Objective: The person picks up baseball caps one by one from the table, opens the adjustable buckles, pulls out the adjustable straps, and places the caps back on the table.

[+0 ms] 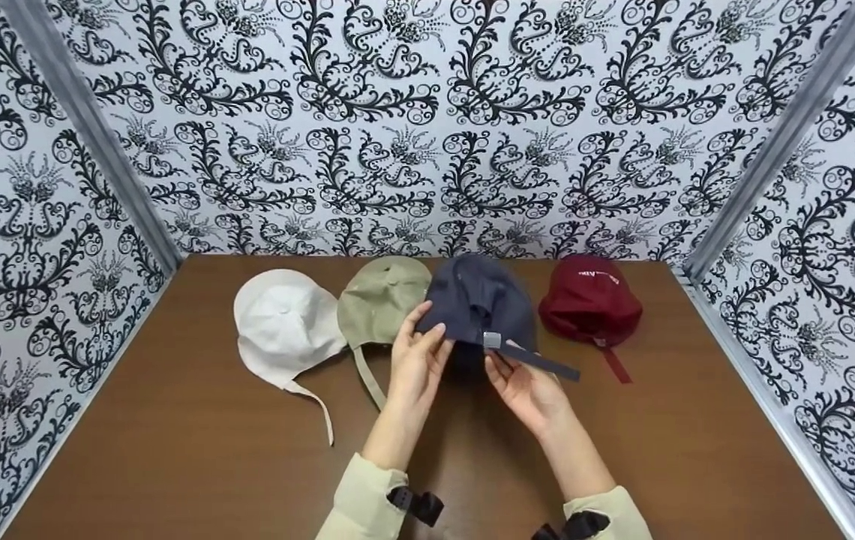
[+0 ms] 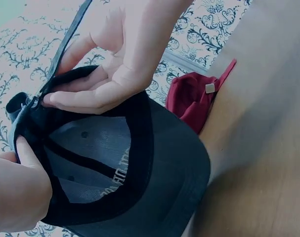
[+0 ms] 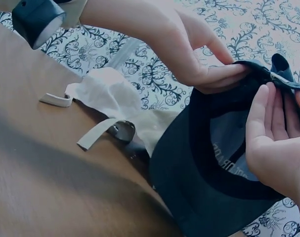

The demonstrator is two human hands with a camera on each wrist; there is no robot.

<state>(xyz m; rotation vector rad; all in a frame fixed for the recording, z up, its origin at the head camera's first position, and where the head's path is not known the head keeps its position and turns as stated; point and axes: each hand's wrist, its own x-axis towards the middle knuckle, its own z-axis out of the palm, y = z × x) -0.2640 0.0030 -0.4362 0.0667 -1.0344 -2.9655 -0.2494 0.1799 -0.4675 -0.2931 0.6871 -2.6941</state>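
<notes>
A dark navy baseball cap (image 1: 502,292) is held up off the table, its back opening toward me. My left hand (image 1: 416,360) grips the cap's edge left of the silver buckle (image 1: 492,340), thumb outside. My right hand (image 1: 529,390) holds the edge and strap on the other side, its fingers inside the rim in the left wrist view. The loose strap end (image 1: 547,365) sticks out to the right over that hand. Both wrist views show the cap's inside and its brim (image 2: 182,163), which points down.
On the brown table (image 1: 195,457), a white cap (image 1: 285,322) and an olive cap (image 1: 382,296) lie to the left, straps hanging toward me. A dark red cap (image 1: 592,300) lies to the right. Patterned walls (image 1: 397,150) enclose the back and sides.
</notes>
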